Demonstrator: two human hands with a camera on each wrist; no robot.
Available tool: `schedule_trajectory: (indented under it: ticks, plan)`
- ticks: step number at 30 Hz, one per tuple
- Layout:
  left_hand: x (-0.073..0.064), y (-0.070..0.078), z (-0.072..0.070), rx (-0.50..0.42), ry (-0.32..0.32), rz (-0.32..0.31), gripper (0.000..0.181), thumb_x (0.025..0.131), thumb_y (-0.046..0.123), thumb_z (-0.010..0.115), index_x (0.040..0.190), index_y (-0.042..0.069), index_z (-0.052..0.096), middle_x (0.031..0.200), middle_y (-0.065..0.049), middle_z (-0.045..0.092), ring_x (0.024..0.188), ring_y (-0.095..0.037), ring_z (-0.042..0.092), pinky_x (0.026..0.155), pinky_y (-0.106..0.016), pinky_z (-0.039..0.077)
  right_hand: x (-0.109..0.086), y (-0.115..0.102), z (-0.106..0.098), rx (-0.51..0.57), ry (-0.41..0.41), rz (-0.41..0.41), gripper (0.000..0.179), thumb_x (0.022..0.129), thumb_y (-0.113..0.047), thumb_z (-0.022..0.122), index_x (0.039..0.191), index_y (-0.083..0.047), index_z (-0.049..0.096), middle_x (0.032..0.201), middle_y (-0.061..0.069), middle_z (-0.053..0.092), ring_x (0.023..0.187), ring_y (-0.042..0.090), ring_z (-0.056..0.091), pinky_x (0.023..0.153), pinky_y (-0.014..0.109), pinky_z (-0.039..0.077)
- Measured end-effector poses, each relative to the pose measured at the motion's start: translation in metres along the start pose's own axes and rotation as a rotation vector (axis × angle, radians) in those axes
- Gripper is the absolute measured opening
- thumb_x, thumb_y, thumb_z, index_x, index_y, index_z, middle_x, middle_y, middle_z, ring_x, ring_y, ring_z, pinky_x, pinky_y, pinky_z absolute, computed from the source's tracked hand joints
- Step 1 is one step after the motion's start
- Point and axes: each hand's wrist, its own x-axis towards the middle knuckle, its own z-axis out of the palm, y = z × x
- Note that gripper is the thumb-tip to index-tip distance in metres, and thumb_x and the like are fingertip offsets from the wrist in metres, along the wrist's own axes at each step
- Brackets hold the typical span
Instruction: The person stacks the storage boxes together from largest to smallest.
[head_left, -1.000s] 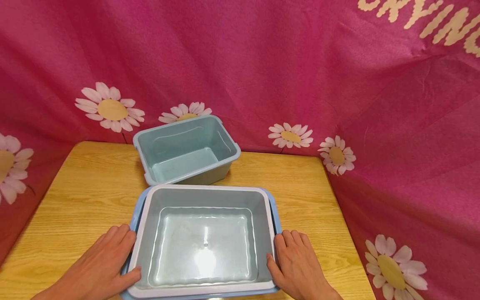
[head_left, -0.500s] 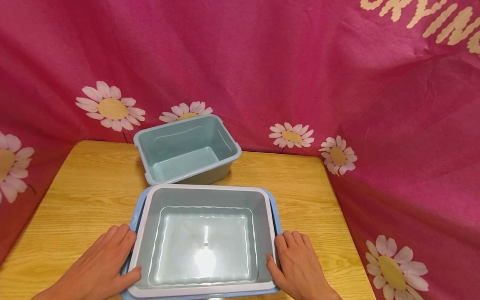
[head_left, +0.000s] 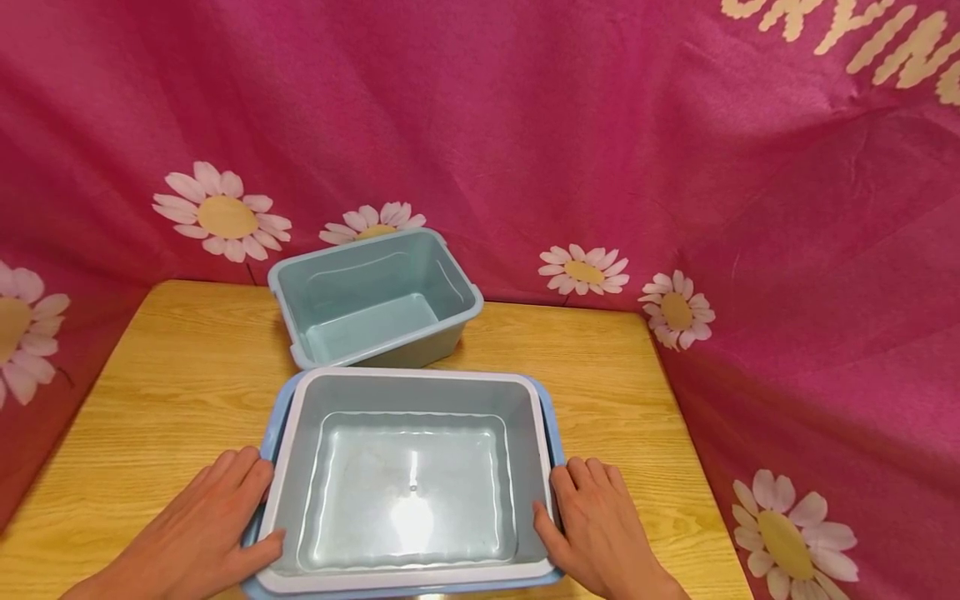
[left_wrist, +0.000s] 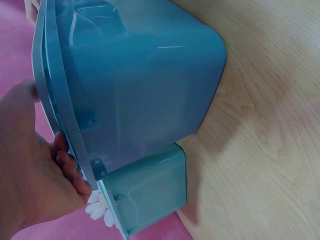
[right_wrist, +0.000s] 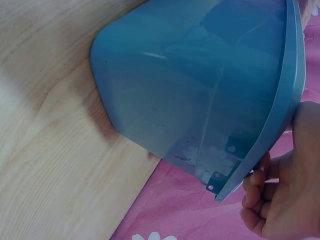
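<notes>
A grey plastic bin [head_left: 431, 392] sits nested inside a slightly larger blue bin [head_left: 553, 433], both rims side by side at the table's near edge. My left hand [head_left: 195, 529] grips the left rims, thumb over the grey edge. In the left wrist view, its fingertips [left_wrist: 75, 175] curl at the rim above the blue wall. Opposite, my right hand [head_left: 600, 529] holds the right rims, with its thumb at the grey bin's inner edge. The right wrist view has these fingers [right_wrist: 255, 195] curled by the rim's corner. The grey bin has nothing in it.
Behind the nested pair stands a smaller grey-green bin [head_left: 416, 346], turned at an angle and empty inside. A wooden table [head_left: 615, 375] carries everything. Pink cloth [head_left: 525, 125] printed with daisies hangs along the back and both sides.
</notes>
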Motion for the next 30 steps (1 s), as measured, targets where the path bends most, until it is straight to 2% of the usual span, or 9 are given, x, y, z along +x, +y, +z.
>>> schedule_trajectory:
  ticks: [8, 17, 21, 24, 27, 30]
  plan:
    - [0.001, 0.001, 0.0, -0.004, 0.009, -0.003, 0.044, 0.078, 0.045, 0.078, 0.103, 0.016, 0.056, 0.09, 0.009, 0.04, 0.084, -0.009, 0.037, 0.068, -0.028, 0.037, 0.002, 0.002, 0.0, 0.004, 0.014, -0.009, 0.024, 0.086, -0.033, 0.062, 0.079, -0.012, 0.053, 0.074, -0.001, 0.042, 0.075, 0.023, 0.047, 0.074, 0.04, 0.038]
    - [0.0, 0.002, 0.001, -0.014, 0.049, 0.02, 0.043, 0.077, 0.041, 0.078, 0.103, 0.015, 0.056, 0.091, 0.01, 0.041, 0.084, -0.009, 0.038, 0.069, -0.03, 0.039, 0.006, 0.004, -0.001, 0.006, 0.04, -0.037, 0.023, 0.087, -0.031, 0.06, 0.078, -0.012, 0.051, 0.074, 0.0, 0.041, 0.076, 0.024, 0.047, 0.071, 0.039, 0.037]
    - [0.0, 0.001, 0.0, -0.01, 0.035, 0.018, 0.045, 0.078, 0.044, 0.078, 0.104, 0.015, 0.056, 0.092, 0.009, 0.042, 0.085, -0.009, 0.038, 0.07, -0.03, 0.039, 0.008, 0.007, -0.003, 0.032, -0.001, -0.029, 0.024, 0.085, -0.032, 0.065, 0.077, -0.014, 0.052, 0.073, -0.003, 0.042, 0.077, 0.023, 0.049, 0.074, 0.04, 0.039]
    - [0.001, -0.001, -0.001, -0.003, 0.011, 0.019, 0.048, 0.079, 0.05, 0.077, 0.106, 0.015, 0.057, 0.094, 0.009, 0.042, 0.086, -0.01, 0.039, 0.07, -0.031, 0.04, 0.011, 0.009, -0.008, 0.074, -0.065, -0.025, 0.028, 0.084, -0.035, 0.07, 0.075, -0.018, 0.05, 0.072, -0.006, 0.04, 0.076, 0.019, 0.049, 0.076, 0.04, 0.04]
    - [0.001, -0.002, -0.003, 0.001, -0.005, 0.027, 0.05, 0.081, 0.057, 0.074, 0.107, 0.017, 0.058, 0.094, 0.01, 0.042, 0.086, -0.009, 0.039, 0.07, -0.031, 0.041, 0.016, 0.013, -0.015, 0.098, -0.138, -0.022, 0.03, 0.086, -0.04, 0.071, 0.077, -0.02, 0.052, 0.071, -0.009, 0.039, 0.074, 0.015, 0.047, 0.078, 0.04, 0.041]
    - [0.002, -0.004, -0.007, -0.004, -0.025, 0.023, 0.047, 0.082, 0.061, 0.071, 0.104, 0.022, 0.058, 0.093, 0.012, 0.041, 0.086, -0.008, 0.04, 0.07, -0.031, 0.042, 0.023, 0.019, -0.019, 0.114, -0.159, -0.042, 0.023, 0.091, -0.036, 0.068, 0.082, -0.019, 0.057, 0.072, -0.011, 0.04, 0.074, 0.013, 0.045, 0.076, 0.037, 0.041]
